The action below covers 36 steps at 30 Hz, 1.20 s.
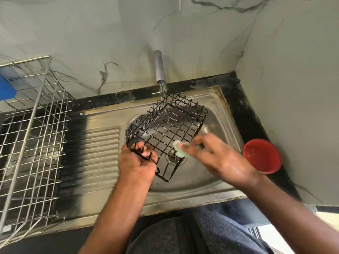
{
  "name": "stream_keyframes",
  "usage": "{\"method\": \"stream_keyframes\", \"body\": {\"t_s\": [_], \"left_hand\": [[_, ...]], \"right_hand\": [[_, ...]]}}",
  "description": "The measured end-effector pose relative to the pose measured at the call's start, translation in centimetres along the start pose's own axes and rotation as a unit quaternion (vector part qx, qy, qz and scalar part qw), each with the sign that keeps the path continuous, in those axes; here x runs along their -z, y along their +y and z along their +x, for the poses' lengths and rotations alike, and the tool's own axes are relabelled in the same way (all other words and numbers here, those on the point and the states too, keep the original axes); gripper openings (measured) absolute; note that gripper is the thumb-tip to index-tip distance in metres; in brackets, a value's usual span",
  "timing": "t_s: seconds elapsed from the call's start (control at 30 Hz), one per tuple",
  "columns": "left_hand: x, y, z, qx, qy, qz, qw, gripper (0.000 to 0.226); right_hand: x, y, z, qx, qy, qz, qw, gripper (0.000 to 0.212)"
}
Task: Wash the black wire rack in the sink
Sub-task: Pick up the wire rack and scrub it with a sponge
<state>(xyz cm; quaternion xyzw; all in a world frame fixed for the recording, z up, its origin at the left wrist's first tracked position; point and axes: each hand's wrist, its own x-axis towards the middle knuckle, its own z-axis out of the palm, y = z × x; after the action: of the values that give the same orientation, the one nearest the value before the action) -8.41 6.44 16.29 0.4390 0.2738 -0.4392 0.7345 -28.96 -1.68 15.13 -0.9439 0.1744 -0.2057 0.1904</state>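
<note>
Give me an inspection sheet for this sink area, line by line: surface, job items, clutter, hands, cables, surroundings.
Surface: steel sink with ribbed drainboard, set in a dark counter; the basin looks wet.
Job's things: black wire rack tilted over the basin under the tap, with a thin stream of water falling on it; pale green scrubber against its wires.
Clutter: red bowl on the counter right of the sink.
Hands: left hand holds the rack's near corner in its grip; right hand holds the scrubber.
Cables: nothing seen.
Surroundings: silver wire dish basket on the left, a blue item behind it; marbled wall behind.
</note>
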Motion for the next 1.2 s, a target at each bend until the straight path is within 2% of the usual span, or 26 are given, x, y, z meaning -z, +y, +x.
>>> {"method": "stream_keyframes", "body": {"t_s": [0.03,0.07,0.1,0.17,0.23,0.3,0.43,0.53,0.63,0.77,0.87,0.93,1.0,1.1,1.17,1.2], "left_hand": [[-0.1,0.0,-0.1,-0.002,0.001,-0.003,1.000,0.048],[-0.1,0.0,-0.2,-0.002,0.002,-0.005,1.000,0.048],[-0.1,0.0,-0.4,-0.001,0.001,-0.009,1.000,0.047],[-0.2,0.0,-0.6,0.004,-0.002,-0.022,1.000,0.047],[-0.1,0.3,-0.5,0.004,-0.002,-0.030,1.000,0.049],[0.0,0.5,-0.4,0.012,-0.009,-0.024,1.000,0.051],[0.4,0.1,-0.1,0.019,-0.006,-0.005,1.000,0.049],[0.6,0.9,-0.1,-0.014,-0.002,-0.007,1.000,0.045],[0.5,0.5,0.0,-0.026,0.002,0.043,0.999,0.050],[0.6,-0.4,-0.3,-0.098,0.016,0.155,0.983,0.046],[0.7,-1.6,-1.1,-0.174,-0.036,0.243,0.954,0.042],[1.1,-2.2,-1.1,-0.241,-0.080,0.315,0.915,0.048],[1.7,-2.3,-0.8,-0.341,-0.126,0.397,0.843,0.066],[2.1,-1.6,-0.8,-0.474,-0.213,0.512,0.684,0.068],[2.1,-1.2,-0.8,-0.553,-0.239,0.560,0.569,0.064],[2.1,-1.1,-0.9,-0.584,-0.247,0.570,0.522,0.064]], "right_hand": [[-0.7,-0.1,-0.1,0.032,-0.028,0.006,0.999,0.040],[-1.0,0.1,0.1,0.016,-0.048,0.014,0.999,0.035],[-1.2,0.5,0.1,-0.020,-0.030,0.027,0.999,0.030],[-1.9,2.4,0.1,-0.034,0.051,0.013,0.998,0.029],[-1.7,4.0,1.0,-0.091,0.118,0.020,0.989,0.031],[-1.6,5.7,1.7,-0.139,0.163,0.023,0.977,0.024],[-1.9,7.2,2.2,-0.176,0.190,0.045,0.965,0.028],[-1.7,5.7,2.4,-0.177,0.228,0.065,0.955,0.027],[-1.1,4.5,1.7,-0.188,0.259,0.070,0.945,0.029],[-0.9,2.7,2.1,-0.163,0.227,0.056,0.959,0.031],[-0.5,1.8,2.6,-0.154,0.222,0.072,0.960,0.032],[-0.4,1.2,2.8,-0.136,0.213,0.070,0.965,0.036],[-0.1,0.5,3.0,-0.114,0.204,0.063,0.970,0.040],[0.7,-0.3,3.3,-0.093,0.211,0.073,0.970,0.039],[1.5,-0.8,3.5,-0.098,0.226,0.100,0.964,0.036],[1.8,-1.0,3.5,-0.101,0.231,0.117,0.961,0.035]]}}
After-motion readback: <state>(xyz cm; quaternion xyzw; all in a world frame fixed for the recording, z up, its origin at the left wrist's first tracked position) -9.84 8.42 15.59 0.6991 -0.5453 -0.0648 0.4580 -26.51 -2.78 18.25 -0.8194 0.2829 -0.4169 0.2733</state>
